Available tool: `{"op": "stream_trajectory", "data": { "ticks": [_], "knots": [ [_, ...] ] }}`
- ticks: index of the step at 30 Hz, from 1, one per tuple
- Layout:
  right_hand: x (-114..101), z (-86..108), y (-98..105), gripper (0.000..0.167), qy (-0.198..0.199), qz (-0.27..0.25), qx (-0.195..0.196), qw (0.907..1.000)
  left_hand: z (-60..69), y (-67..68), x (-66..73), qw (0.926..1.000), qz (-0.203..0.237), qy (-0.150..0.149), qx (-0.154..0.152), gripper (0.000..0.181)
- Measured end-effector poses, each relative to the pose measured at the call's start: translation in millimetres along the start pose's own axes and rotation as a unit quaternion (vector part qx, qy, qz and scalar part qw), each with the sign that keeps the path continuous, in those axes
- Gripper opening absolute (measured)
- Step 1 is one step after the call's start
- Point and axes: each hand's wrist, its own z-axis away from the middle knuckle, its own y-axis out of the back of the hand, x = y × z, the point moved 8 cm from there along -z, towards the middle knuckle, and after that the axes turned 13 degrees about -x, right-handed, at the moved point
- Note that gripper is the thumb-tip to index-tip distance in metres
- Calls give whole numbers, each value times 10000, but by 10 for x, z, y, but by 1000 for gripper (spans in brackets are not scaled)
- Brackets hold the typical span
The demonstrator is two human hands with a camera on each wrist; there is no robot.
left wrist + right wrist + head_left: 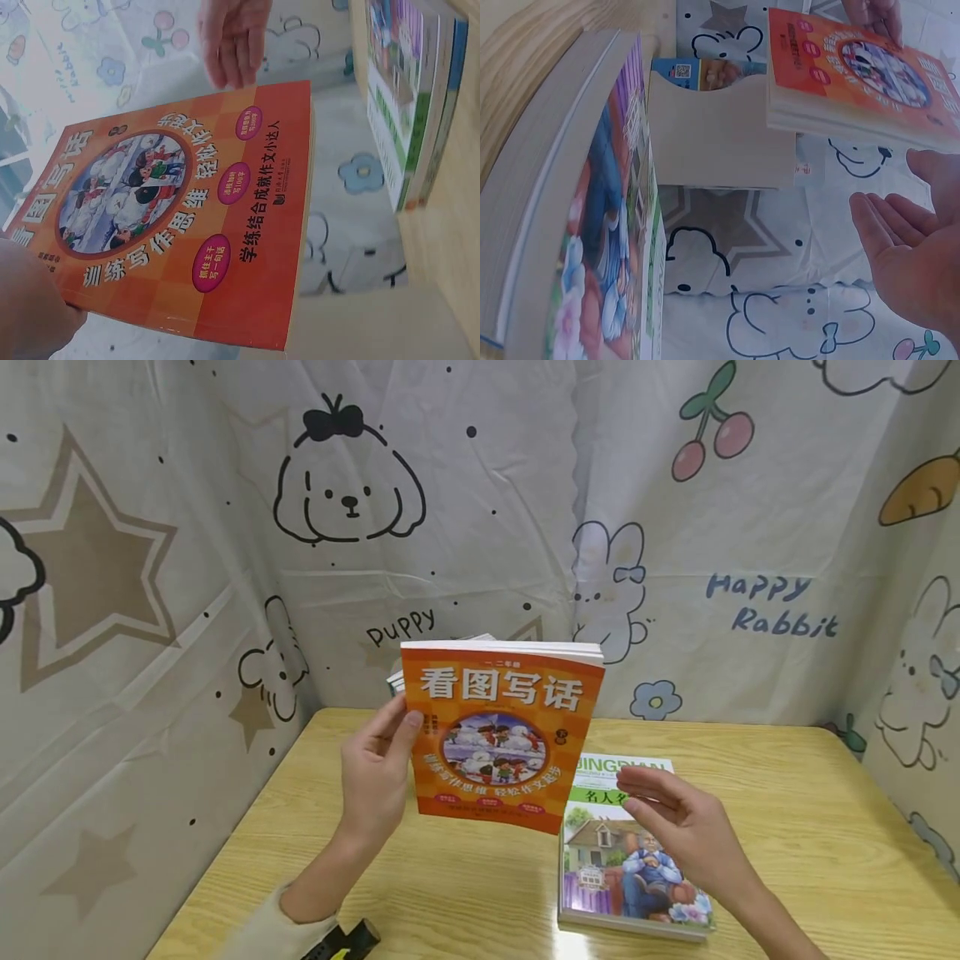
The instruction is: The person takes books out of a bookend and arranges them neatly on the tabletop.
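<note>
My left hand (375, 768) holds an orange paperback book (491, 739) upright by its left edge, thumb on the front cover. White Chinese characters and a round cartoon picture fill the cover. Just right of the book, my right hand (686, 822) hovers with its fingers loosely extended, holding nothing. Below it a stack of books (633, 868) lies on the table, the top cover showing a seated person in front of a house. In the right wrist view, the right hand (915, 255) is apart from the orange book (862, 67).
Behind the orange book, a cream holder (712, 139) stands with books in it, mostly hidden in the head view. The wooden table (300, 860) meets a patterned cloth (480, 527) at the back and sides. A black strap (345, 939) is on the left wrist.
</note>
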Motion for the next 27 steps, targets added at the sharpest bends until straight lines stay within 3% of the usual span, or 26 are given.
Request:
{"op": "stream_trajectory", "data": {
  "ticks": [7, 12, 18, 21, 27],
  "knots": [
    [-9, -57, -119, 42, -226, -436, -205, 9986, 36, -250, -61, 9981, 400, 229, -398, 34],
    [-26, -82, -167, 38, -223, -335, -342, 9986, 58, -364, -73, 9964, 563, 289, -561, 35],
    [-61, -64, -99, 20, 236, -44, 96, 9997, 76, -448, -74, 9946, 693, 331, -700, 35],
    [-52, -51, -61, 22, 373, -145, 294, 9988, 82, -483, -75, 9941, 697, 352, -753, 34],
    [15, -49, -31, 27, 344, -608, 324, 9970, 87, -557, -94, 9938, 593, 332, -880, 36]
  ]
}}
